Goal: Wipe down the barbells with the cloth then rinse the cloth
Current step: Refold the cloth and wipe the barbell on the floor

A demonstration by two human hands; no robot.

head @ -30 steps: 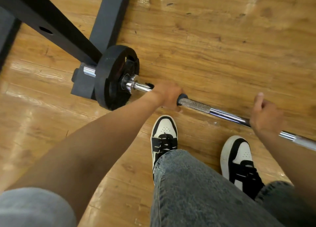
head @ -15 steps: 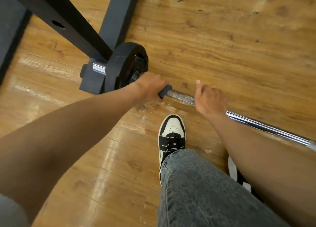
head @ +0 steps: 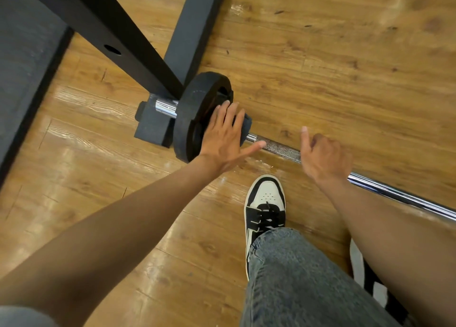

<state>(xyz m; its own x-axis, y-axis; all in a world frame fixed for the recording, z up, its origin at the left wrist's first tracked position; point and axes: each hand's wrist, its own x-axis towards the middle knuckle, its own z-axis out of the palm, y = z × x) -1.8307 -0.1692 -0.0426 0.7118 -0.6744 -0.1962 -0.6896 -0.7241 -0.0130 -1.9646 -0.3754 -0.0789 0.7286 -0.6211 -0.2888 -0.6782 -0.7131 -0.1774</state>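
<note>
A: Where is the dark folded cleaning cloth (head: 243, 128) now?

B: It sits on the long chrome steel barbell (head: 385, 187), right beside the round black weight plate (head: 191, 119). The left hand (head: 223, 139) presses it there with straight, spread fingers, fingertips reaching the plate face. Half a second ago that hand was curled round the cloth on the bar; now it lies flat over it.

A: And the other hand?

B: The right hand (head: 323, 157) has its fingers curled round the bar at the knurled section, thumb lifted straight up. It was hovering just above the bar earlier; now it rests lower, close to the left hand.

A: What else is there?

B: A wooden plank floor (head: 345, 55), a black steel rack frame (head: 103, 28) behind the plate, blue denim jeans (head: 296, 277), and a black-and-white sneaker (head: 265, 203) just below the bar
</note>
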